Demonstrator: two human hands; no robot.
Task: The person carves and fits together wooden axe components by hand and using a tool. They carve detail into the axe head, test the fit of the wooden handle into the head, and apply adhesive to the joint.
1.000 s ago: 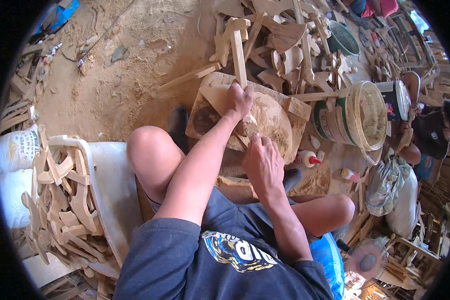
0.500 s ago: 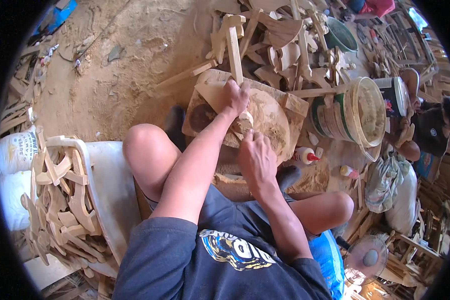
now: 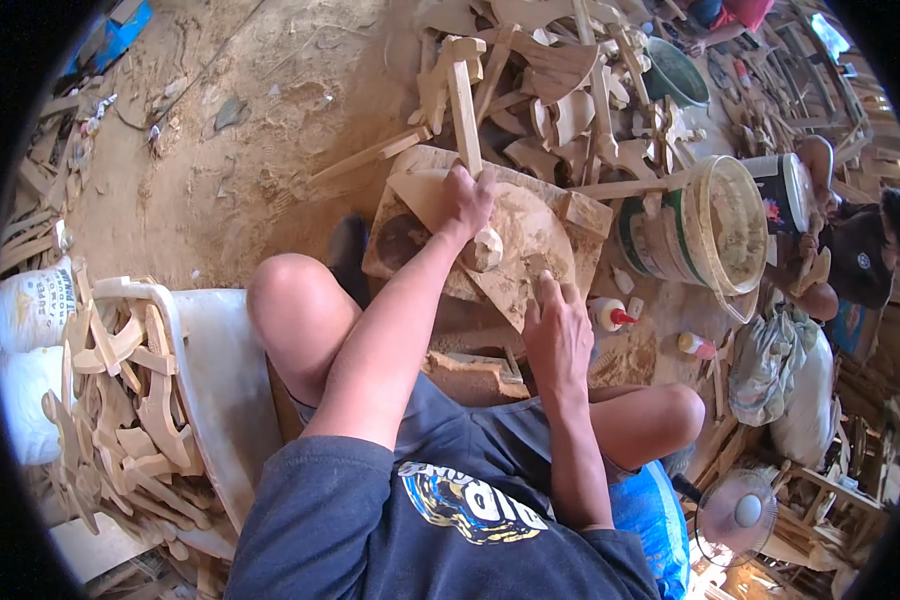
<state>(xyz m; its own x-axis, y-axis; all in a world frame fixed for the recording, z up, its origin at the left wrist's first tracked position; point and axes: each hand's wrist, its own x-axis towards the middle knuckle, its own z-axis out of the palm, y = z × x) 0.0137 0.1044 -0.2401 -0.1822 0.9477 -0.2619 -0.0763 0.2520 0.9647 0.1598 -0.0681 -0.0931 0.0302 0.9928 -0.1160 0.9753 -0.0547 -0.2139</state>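
My left hand (image 3: 465,202) is closed around a long pale wooden piece (image 3: 464,110). Its far end joins a shaped crosspiece, and its rounded near end (image 3: 485,250) shows below my wrist. Under it lies a flat, dusty board (image 3: 490,290) on a wooden block stand (image 3: 410,165). My right hand (image 3: 558,335) is over the board's right side, fingers bent together at a brownish, paste-like smear (image 3: 548,266). Whatever those fingers hold, if anything, is too small to make out. Just right of that hand stands a white bottle with a red cap (image 3: 610,314).
A dusty bucket (image 3: 660,240) stands right of the block. Ahead lies a heap of carved wooden parts (image 3: 560,110). On my left, a white container (image 3: 220,350) holds more parts. A fan (image 3: 735,515) stands at lower right; another person (image 3: 860,245) sits at right.
My right hand has moved right, from the rounded end of the wooden piece to the smear on the board. My left hand keeps its grip.
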